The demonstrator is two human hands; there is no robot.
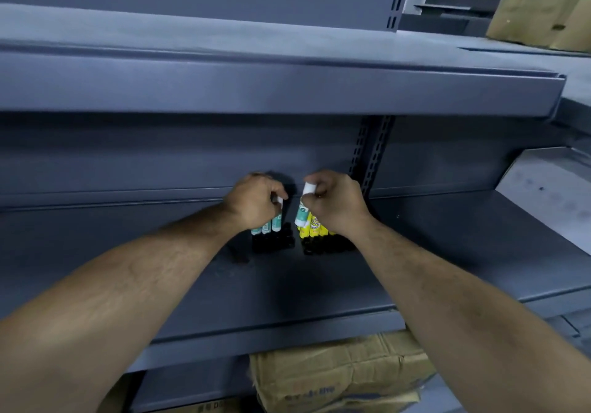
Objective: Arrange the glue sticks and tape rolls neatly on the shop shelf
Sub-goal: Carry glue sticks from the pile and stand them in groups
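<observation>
Just left of the frame's centre, the left hand [252, 201] had its fingers curled round the tops of a cluster of teal glue sticks [267, 226], three of which showed below the knuckles. Their black ends [271, 243] stood on the shelf [447, 252]. Just right of centre, the right hand [339, 204] pinched a single teal stick [303, 209] between thumb and fingers. This stick sat higher than the others, white cap up, tilted slightly. Beneath that palm stood a bunch of yellow glue sticks [315, 228], also on black ends. Whether the hand gripped these too could not be told. The two bunches were near each other, with a narrow gap between them, towards the back of the dark grey shelf.

Both bare forearms ran in from the lower corners of the frame. A slotted upright [372, 156] rose behind the right hand. An upper shelf [256, 86] crossed the frame above. At the bottom centre, under the shelf edge, lay a crumpled cardboard box [335, 377]. In the upper right corner leaned a brown wrapped parcel [543, 6].
</observation>
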